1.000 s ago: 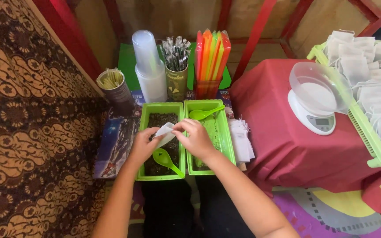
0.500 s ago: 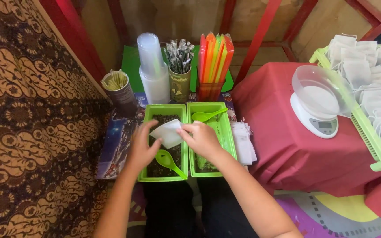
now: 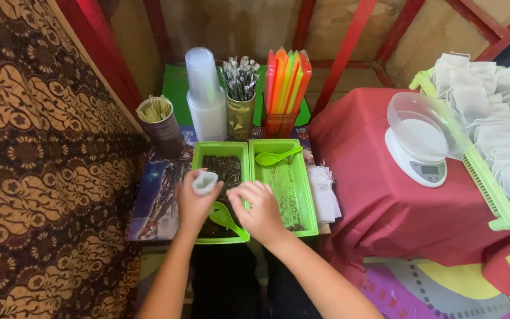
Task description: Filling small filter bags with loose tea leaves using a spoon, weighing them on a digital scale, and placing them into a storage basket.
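My left hand [image 3: 193, 204] holds a small white filter bag [image 3: 204, 181] open-mouthed over the left green tray [image 3: 221, 149], which is filled with dark dried leaves. My right hand [image 3: 260, 211] hovers just over that tray's near right part, fingers curled down, beside the green spoon [image 3: 226, 219] lying in the leaves; whether it touches the spoon I cannot tell. The right green tray [image 3: 306, 195] holds a thin layer of leaves and a second green spoon [image 3: 274, 157].
Behind the trays stand stacked clear cups [image 3: 205, 94], a can of wrapped sticks [image 3: 240, 100], coloured straws [image 3: 287, 82] and a brown cup [image 3: 159, 123]. A white scale with a clear bowl [image 3: 421, 139] sits on a red cloth. A green rack [image 3: 479, 171] holds several white bags.
The two hands have parted: the left keeps the bag and has shifted left, the right has let go of it and dropped toward the spoon in the left tray.
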